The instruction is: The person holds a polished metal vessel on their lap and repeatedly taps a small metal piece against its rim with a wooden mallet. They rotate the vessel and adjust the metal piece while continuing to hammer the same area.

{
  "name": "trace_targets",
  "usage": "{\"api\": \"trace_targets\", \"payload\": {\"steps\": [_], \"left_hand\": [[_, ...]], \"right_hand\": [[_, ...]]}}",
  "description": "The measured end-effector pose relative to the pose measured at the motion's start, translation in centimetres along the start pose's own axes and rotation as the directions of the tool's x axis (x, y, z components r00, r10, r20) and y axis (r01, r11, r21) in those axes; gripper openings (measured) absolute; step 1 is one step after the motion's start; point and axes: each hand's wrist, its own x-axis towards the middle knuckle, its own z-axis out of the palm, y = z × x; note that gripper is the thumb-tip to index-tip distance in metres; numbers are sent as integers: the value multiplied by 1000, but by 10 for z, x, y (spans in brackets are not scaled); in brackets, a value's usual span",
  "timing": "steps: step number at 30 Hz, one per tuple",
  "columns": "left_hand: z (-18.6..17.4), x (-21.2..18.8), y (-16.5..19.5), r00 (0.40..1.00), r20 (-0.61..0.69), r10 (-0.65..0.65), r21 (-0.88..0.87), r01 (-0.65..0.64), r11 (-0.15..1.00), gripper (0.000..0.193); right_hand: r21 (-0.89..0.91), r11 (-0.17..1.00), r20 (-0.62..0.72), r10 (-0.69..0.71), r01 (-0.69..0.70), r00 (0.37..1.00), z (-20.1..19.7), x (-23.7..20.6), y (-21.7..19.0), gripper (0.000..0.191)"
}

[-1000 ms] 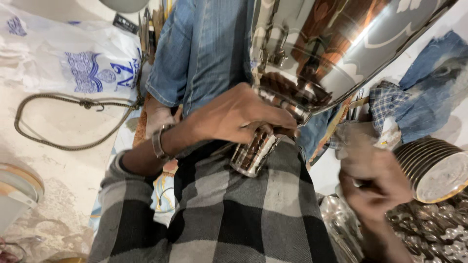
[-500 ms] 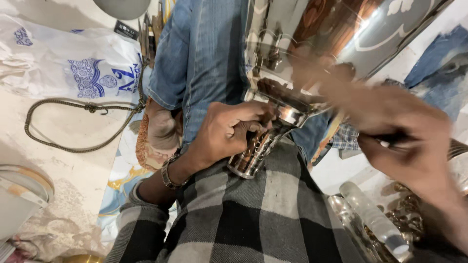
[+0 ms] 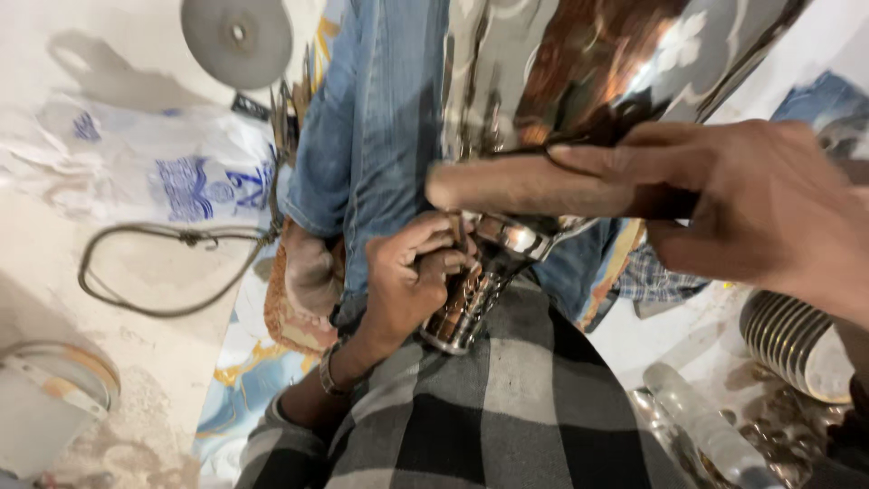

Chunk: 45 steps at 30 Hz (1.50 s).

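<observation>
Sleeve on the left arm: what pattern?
Black, grey and white check on the sleeve, head view.

Blurred and cut off at the right edge: right hand (image 3: 724, 204), held close to the lens, with something thin and dark pinched in it, kind unclear. Hidden in part under left hand (image 3: 412, 281): ribbed metal stem (image 3: 466, 312). Cut off by the top edge: shiny metal vessel (image 3: 588, 72). Half out of view at right: stack of plates (image 3: 797, 340).
</observation>
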Motion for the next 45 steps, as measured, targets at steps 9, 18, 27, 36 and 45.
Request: {"api": "trace_targets", "payload": {"steps": [9, 18, 27, 36, 45], "left_hand": [[-5, 6, -1, 998, -12, -63, -132, 61, 989, 28], [-17, 28, 3, 917, 384, 105, -7, -111, 994, 25], [-23, 33, 4, 826, 541, 158, 51, -220, 974, 45], [-18, 26, 3, 846, 507, 162, 131, -262, 956, 60], [-24, 32, -2, 783, 590, 196, 306, -441, 844, 59]], "right_hand": [[187, 976, 40, 105, -110, 994, 13, -2, -7, 66], [505, 863, -349, 187, 16, 918, 108, -46, -4, 87], [497, 868, -460, 252, 11, 851, 148, -68, -13, 77], [584, 811, -396, 249, 33, 884, 138, -80, -1, 76], [379, 924, -477, 246, -55, 843, 111, -100, -23, 51]]}}
